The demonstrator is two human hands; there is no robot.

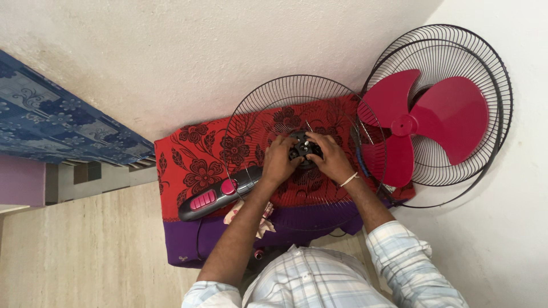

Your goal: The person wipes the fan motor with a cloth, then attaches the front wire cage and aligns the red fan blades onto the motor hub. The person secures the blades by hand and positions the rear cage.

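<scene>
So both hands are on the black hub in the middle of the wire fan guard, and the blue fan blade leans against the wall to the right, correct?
Not quite: the fan blade is red, not blue, as the head view shows. The rest holds: the left hand and right hand are both on the black hub in the middle of the wire fan guard, and the blade leans against the wall to the right.

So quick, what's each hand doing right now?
Left hand: curled on the black fan hub, inside the wire guard.
Right hand: gripping the same hub.
</scene>
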